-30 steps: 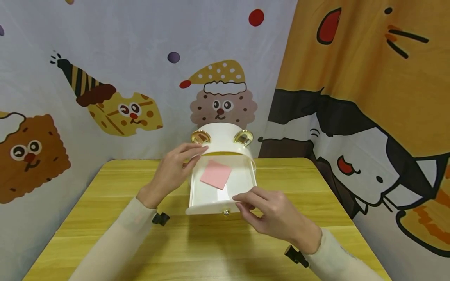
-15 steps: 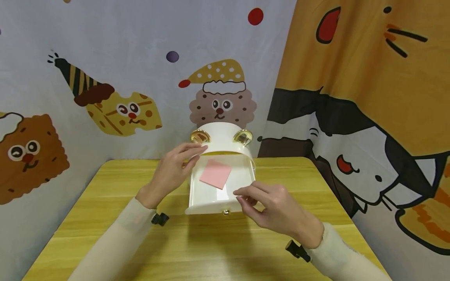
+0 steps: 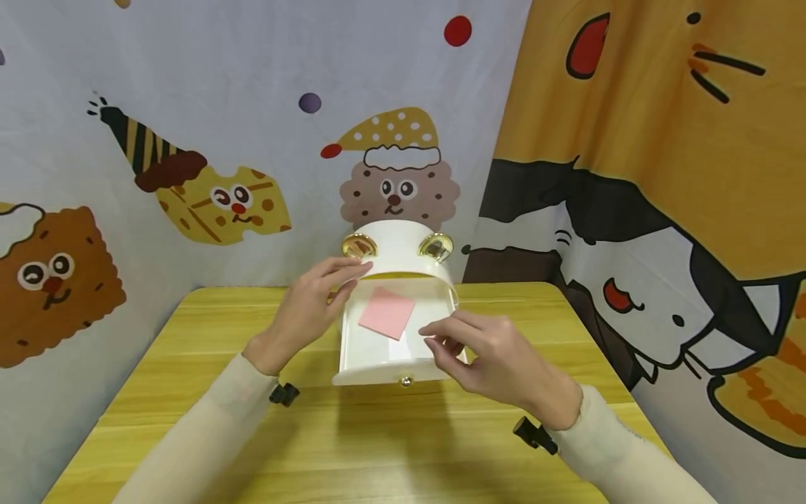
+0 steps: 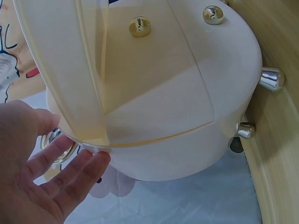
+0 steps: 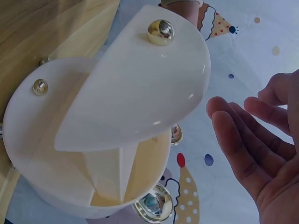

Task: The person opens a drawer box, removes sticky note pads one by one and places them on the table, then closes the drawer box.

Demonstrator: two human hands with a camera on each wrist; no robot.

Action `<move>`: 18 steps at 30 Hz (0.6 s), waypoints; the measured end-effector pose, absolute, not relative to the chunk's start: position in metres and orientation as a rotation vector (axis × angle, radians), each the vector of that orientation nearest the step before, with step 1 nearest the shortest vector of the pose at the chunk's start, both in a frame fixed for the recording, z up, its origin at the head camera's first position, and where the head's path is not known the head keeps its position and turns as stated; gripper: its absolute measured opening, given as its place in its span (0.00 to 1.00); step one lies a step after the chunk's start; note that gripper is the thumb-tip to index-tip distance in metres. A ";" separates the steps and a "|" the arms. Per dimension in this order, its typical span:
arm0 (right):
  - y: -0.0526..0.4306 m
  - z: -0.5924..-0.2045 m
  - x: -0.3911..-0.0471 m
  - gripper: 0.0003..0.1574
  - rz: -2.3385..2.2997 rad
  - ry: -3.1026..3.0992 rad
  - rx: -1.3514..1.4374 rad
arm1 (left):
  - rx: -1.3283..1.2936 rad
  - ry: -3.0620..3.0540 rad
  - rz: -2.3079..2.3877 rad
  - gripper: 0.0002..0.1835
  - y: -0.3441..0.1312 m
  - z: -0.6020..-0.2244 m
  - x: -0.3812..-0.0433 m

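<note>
A white, round-fronted storage box [image 3: 398,241] stands at the back of the table. Its upper drawer [image 3: 362,374], with a gold knob [image 3: 406,382], is pulled out. Inside lies a pink sticky note pad [image 3: 387,313]. My left hand [image 3: 305,308] is at the box's left side; in the left wrist view its extended fingertips [image 4: 100,161] touch the rim of the box. My right hand [image 3: 494,357] hovers over the drawer's right front corner, holding nothing. In the right wrist view, its loosely bent fingers [image 5: 238,144] are apart from the drawer front [image 5: 145,88].
Two round gold-rimmed pieces [image 3: 436,247] sit on the box's top. A second gold knob [image 4: 213,15] is on the lower front, and small metallic feet [image 4: 271,78] are below. The wooden table [image 3: 252,434] meets a printed cloth backdrop [image 3: 252,56].
My right hand has lifted from beside the drawer's front edge, up and slightly right. The left hand, drawer and sticky note pad stay in place.
</note>
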State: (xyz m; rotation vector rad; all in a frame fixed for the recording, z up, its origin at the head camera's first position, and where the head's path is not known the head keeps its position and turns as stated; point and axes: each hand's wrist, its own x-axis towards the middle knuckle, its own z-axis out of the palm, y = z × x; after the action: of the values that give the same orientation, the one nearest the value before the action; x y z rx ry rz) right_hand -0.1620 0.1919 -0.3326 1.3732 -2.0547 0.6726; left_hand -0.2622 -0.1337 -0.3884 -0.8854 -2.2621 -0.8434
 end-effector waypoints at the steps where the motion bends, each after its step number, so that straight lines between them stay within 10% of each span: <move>1: 0.192 -0.331 -0.163 0.07 0.677 -2.061 1.372 | -0.888 -2.261 -0.843 0.22 -0.134 -0.389 -0.262; 18: 0.195 -0.313 -0.185 0.10 0.638 -2.219 1.345 | -0.917 -2.236 -0.819 0.23 -0.134 -0.388 -0.262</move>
State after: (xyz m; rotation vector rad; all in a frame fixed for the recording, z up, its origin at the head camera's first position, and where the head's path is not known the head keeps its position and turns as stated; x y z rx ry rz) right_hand -0.1847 0.1949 -0.3127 1.3452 -2.2193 0.6377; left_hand -0.2623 -0.1338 -0.3879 -0.9167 -2.2357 -0.8189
